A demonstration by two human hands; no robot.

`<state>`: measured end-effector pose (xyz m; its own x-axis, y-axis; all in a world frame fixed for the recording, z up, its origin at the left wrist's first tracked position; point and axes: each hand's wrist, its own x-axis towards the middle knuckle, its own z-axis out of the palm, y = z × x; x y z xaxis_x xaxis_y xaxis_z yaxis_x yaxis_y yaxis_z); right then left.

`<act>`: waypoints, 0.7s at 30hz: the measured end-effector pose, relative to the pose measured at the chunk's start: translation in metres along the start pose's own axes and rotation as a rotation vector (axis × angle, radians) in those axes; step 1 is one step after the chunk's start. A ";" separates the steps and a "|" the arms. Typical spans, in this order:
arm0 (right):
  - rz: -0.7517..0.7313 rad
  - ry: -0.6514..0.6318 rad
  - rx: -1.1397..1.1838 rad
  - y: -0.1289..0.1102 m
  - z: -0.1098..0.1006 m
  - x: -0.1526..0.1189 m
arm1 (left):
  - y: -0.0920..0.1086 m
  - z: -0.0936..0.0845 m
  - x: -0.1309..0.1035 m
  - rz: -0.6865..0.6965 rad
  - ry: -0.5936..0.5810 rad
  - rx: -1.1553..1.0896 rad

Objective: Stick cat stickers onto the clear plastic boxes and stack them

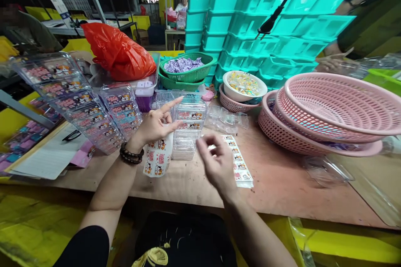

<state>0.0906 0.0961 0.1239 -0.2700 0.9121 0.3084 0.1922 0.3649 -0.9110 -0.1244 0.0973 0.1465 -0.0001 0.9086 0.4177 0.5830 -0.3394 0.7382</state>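
Note:
My left hand (158, 123) holds a white sheet of cartoon stickers (156, 160) that hangs below the palm, with the index finger and thumb stretched to the right. Beside it stands a stack of clear plastic boxes (184, 139); its upper boxes bear cartoon stickers. My right hand (217, 162) is just right of the stack, thumb and fingers curled together; anything between them is too small to make out. More sticker sheets (239, 162) lie flat on the table, partly behind that hand.
Stickered box stacks (79, 106) lean at left, near a red bag (117, 52). A green basket (188, 73), a white bowl (228, 87) and pink baskets (294, 129) stand farther back and right. Turquoise crates (250, 16) rise behind. Loose clear boxes (327, 169) lie at right. Other people are around.

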 end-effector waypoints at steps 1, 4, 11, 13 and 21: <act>0.014 -0.134 0.009 -0.003 0.005 -0.010 | 0.002 0.002 -0.003 -0.005 0.055 -0.023; 0.114 -0.400 0.090 -0.002 0.019 -0.027 | 0.012 0.011 -0.019 -0.029 0.364 -0.083; 0.423 -0.538 0.511 0.005 0.005 -0.024 | 0.014 0.026 -0.072 -0.036 0.710 -0.263; 0.402 -0.546 0.469 0.003 -0.002 -0.025 | 0.012 0.024 -0.082 -0.036 0.567 -0.327; 0.072 -0.449 0.064 0.007 -0.022 -0.030 | 0.031 -0.003 -0.085 0.076 -0.090 0.142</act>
<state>0.1209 0.0754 0.1144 -0.6430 0.7583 0.1072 0.1708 0.2784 -0.9452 -0.1090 0.0086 0.1356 0.1171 0.9019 0.4157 0.6872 -0.3758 0.6217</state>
